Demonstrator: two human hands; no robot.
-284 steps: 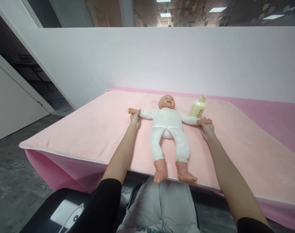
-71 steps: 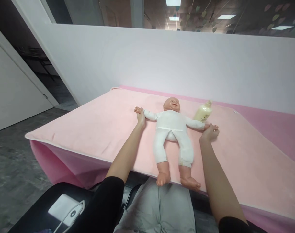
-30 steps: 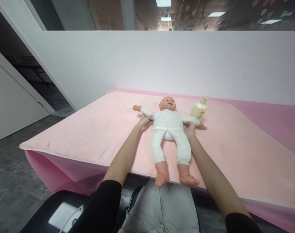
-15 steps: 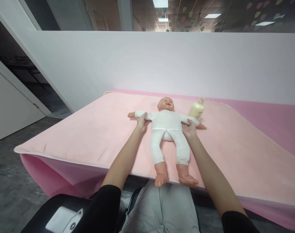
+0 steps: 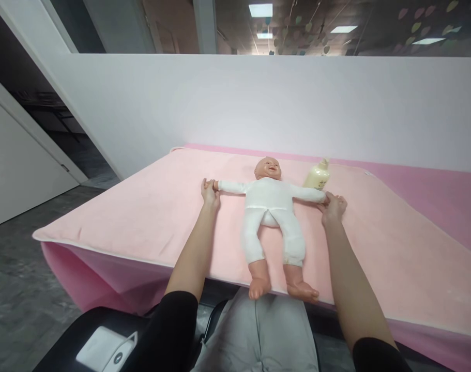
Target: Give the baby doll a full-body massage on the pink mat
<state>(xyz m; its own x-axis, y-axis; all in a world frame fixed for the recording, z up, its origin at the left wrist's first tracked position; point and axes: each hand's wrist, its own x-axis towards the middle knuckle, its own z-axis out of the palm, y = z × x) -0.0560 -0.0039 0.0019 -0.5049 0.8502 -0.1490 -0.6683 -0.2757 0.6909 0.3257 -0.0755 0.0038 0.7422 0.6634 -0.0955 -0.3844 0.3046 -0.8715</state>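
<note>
A baby doll [image 5: 270, 195] in a white cloth body lies on its back, arms stretched out sideways, its bare feet at the table's near edge. My left hand [image 5: 210, 192] is closed around the doll's hand at the left end of its outstretched arm. At the other side, my right hand [image 5: 333, 207] grips the doll's other hand, which my fingers mostly cover. Just beyond that arm stands a pale yellow pump bottle [image 5: 317, 175], its lower part hidden behind the sleeve.
A pink blanket [image 5: 142, 206] covers the table and hangs over its edge. Behind it rises a white wall [image 5: 258, 98] with a window above. A white device [image 5: 105, 349] rests on a black chair [image 5: 68, 341] at lower left.
Both my hands have slid outward along the doll's arms, from the upper arms to the doll's hands. The doll's arms remain spread. The view has shifted slightly.
</note>
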